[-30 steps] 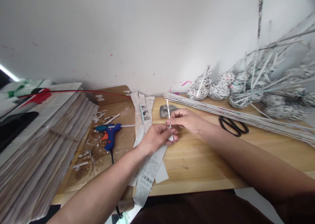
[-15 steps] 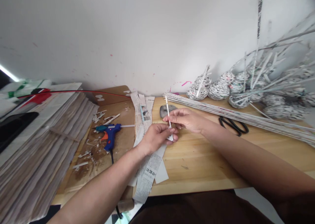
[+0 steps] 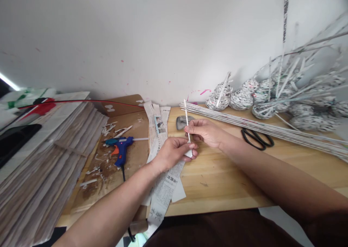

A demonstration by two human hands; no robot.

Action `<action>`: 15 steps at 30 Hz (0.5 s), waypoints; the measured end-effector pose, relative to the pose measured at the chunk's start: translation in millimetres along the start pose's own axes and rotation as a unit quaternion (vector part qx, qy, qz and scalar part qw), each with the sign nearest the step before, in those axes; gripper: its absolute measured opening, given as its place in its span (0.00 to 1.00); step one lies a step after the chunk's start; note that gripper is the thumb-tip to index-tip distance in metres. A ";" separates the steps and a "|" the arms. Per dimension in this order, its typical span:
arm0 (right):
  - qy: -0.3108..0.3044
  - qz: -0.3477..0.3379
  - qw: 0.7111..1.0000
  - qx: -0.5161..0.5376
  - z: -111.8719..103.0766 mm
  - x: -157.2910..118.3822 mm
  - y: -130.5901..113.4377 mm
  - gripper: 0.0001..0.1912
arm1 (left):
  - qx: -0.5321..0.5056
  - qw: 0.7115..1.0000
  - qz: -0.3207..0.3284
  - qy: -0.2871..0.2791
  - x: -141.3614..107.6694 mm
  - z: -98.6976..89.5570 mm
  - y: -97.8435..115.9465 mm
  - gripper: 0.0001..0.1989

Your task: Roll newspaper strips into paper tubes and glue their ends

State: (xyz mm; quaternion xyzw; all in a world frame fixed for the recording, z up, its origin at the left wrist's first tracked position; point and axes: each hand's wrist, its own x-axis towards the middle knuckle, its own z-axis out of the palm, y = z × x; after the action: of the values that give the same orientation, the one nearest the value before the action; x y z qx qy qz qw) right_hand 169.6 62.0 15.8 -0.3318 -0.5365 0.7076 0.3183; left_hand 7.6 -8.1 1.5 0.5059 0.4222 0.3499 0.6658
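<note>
Between my two hands a thin white paper tube (image 3: 186,111) stands almost upright, its lower end merging into a flat newspaper strip (image 3: 169,181). My right hand (image 3: 202,132) is closed in a pinch around the tube's middle. Just below, my left hand (image 3: 175,150) is closed on the strip where it meets the tube, thumb on top. The strip trails under my left wrist down past the table's front edge. More newspaper strips (image 3: 153,131) lie behind my left hand. A grey lump (image 3: 181,122) sits behind the tube, partly covered.
To the left lie a blue glue gun (image 3: 122,149) on stained cardboard (image 3: 108,189) and a tall paper stack (image 3: 51,160). On the right are a bundle of paper tubes (image 3: 233,120), black scissors handles (image 3: 257,140) and several woven paper gourd shapes (image 3: 240,97) against the wall (image 3: 163,40).
The tube's tip has risen and stands more upright. The newspaper strip has slid up toward my hands, its large print shifting with it. My right hand stays pinched on the tube.
</note>
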 end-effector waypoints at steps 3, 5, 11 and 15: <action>-0.077 0.023 0.997 -0.006 1.6 -2.0 -0.9 0.16 | -0.004 1.000 -0.003 0.003 0.4 -0.4 -0.9 0.18; -0.114 0.046 0.992 -0.012 2.5 -2.6 -0.9 0.17 | -0.004 1.000 -0.001 0.004 0.7 -0.6 -1.4 0.19; -0.011 -0.007 1.000 -0.025 -2.6 1.4 0.5 0.16 | 0.007 1.000 0.001 0.003 0.5 -0.8 -0.6 0.20; -0.080 0.013 0.996 -0.045 -4.0 1.9 1.6 0.15 | 0.006 1.000 0.003 0.006 0.0 -1.0 0.8 0.19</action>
State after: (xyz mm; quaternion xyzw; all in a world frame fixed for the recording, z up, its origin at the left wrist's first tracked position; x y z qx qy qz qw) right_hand 171.6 65.4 13.2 -0.2949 -0.5873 0.7111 0.2500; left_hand 6.6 -7.5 2.2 0.5089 0.4271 0.3525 0.6591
